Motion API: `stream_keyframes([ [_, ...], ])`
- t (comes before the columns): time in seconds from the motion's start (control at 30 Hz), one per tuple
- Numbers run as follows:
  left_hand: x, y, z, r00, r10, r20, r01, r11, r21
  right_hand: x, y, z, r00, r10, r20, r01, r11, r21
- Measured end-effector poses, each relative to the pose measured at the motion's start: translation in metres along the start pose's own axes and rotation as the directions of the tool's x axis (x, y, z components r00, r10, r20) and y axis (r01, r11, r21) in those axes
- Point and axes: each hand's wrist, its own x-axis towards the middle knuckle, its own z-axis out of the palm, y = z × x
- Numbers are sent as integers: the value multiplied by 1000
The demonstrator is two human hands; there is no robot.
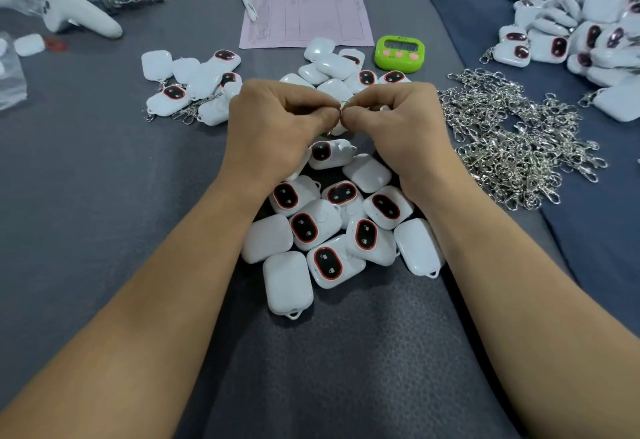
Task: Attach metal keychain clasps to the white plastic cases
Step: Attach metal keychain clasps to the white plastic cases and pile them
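**Small ring, tight pinch: getting the clasp onto the case**

Both hands met over the middle of the counter (pixel 104 196), and each grip was pressed together on the same small metal clasp (pixel 341 108). The left hand (pixel 277 123) pinched it from one side and the right hand (pixel 394 123) from the other, fingertips almost touching. Only a sliver of wire showed between them, so whether the ring was already pried apart could not be told. A patch of white sat just under the pinch (probably the case being fitted, though the fingers hid most of it).

The step looked like threading the ring through a case's thin plastic loop. To do it well, 1 hand would need to hold the ring's gap open while the other fed the loop in and turned the ring round until it closed past the loop. The loop looked slight, so a straight push seemed safer than a twist, which might snap it.

Supplies lay handy. The pile of unfitted cases (pixel 329 230) rested between the 2 forearms, and the heap of loose clasps (pixel 512 137) was just beside the right hand. The finished cases (pixel 190 88), clasps hanging off them, lay beyond the left hand.
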Motion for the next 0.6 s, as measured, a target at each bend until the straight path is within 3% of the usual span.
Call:
stream_keyframes([
  [0.13,1,-2,-3,999,-7,35,7,1000,-13,0,1,0,998,-16,59,20,998,-67],
  [0.33,-2,-2,-2,996,77,42,-83,984,157,0,0,1,998,-60,21,62,985,-163],
  [0.6,1,0,-3,998,12,56,-17,996,89,2,2,-3,998,-59,5,59,992,-111],
])
